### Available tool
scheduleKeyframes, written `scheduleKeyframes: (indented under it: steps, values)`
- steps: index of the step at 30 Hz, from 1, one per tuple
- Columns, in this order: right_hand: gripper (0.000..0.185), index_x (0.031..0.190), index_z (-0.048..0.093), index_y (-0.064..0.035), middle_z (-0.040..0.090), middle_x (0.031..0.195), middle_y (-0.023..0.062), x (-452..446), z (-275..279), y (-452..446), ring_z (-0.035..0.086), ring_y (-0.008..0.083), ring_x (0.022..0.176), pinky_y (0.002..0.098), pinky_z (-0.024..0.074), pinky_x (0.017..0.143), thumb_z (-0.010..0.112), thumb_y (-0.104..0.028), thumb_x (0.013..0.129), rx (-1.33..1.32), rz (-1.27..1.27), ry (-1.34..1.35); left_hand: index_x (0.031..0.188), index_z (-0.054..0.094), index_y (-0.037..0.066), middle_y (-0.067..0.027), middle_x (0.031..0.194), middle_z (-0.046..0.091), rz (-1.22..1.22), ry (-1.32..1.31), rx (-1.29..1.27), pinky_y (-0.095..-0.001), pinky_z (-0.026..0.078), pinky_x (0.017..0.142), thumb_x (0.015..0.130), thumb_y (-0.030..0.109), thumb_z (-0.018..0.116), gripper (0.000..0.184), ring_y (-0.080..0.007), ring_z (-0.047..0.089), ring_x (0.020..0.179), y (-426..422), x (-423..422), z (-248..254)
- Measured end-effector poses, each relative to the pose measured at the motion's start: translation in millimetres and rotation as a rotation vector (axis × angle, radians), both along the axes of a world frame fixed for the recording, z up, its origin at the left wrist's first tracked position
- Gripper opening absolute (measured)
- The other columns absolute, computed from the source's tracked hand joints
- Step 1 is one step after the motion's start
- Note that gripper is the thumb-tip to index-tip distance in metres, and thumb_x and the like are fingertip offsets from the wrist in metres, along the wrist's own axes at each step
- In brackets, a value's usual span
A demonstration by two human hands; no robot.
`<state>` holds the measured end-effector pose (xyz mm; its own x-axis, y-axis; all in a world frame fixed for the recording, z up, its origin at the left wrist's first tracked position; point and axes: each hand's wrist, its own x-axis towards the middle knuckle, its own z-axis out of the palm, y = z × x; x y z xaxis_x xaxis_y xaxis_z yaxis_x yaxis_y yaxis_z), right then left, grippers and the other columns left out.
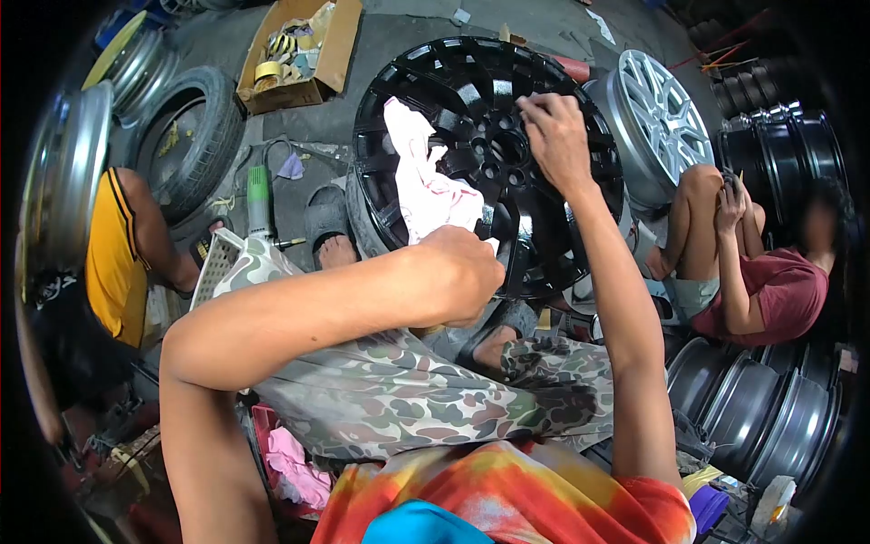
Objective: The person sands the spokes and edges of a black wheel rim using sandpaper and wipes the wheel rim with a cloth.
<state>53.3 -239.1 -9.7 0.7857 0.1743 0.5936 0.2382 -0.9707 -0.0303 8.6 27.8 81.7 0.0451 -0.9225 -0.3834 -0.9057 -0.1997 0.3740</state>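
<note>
Left hand had its grip clamped on a white cloth over the black wheel; right hand was near the hub, its blurred grip impossible to tell.

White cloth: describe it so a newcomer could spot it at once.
Find the large black wheel at the picture's upper middle. Over its left side, the white cloth runs down to the left hand gripping it. Bright white sets it apart from that black wheel and from the pink cloth lower left.

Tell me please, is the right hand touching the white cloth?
Apart: the head view shows part of the black multi-spoke wheel between the right hand and white cloth.
</note>
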Motion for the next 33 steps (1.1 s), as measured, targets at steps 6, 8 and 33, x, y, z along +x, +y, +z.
scheduleKeyframes:
  steps: [6, 8, 33]
  values:
    - [0.031, 0.125, 0.077, -0.0108, 0.069, 0.114, 0.0033, -18, -24, 4, 0.057, 0.0252, 0.11, 0.0388, 0.0443, 0.094, 0.067, -0.02, 0.097, -0.002, -0.023, 0.217, 0.087, 0.082, 0.004, -0.0174, 0.09, 0.079, -0.03, 0.0, 0.07, -0.04, 0.061, 0.073, 0.069, 0.013, 0.076, 0.022, -0.0294, 0.078, 0.086, -4, -2, 5]
    - [0.031, 0.125, 0.077, -0.0106, 0.07, 0.116, 0.0016, -21, -13, 3, 0.057, 0.0241, 0.111, 0.0379, 0.0431, 0.093, 0.066, -0.02, 0.098, -0.062, -0.047, 0.275, 0.088, 0.082, 0.004, -0.0174, 0.09, 0.079, -0.036, -0.006, 0.067, -0.0401, 0.061, 0.073, 0.069, 0.014, 0.075, 0.022, -0.0294, 0.078, 0.087, -6, 0, 2]
    - [0.028, 0.12, 0.08, -0.0151, 0.075, 0.12, -0.001, -23, -5, -23, 0.056, 0.0242, 0.124, 0.0416, 0.0417, 0.1, 0.067, -0.026, 0.097, -0.143, -0.044, 0.261, 0.085, 0.079, 0.001, -0.0245, 0.086, 0.076, 0.12, -0.005, 0.086, -0.0459, 0.06, 0.079, 0.074, 0.019, 0.068, 0.024, -0.039, 0.076, 0.087, 17, 12, 3]
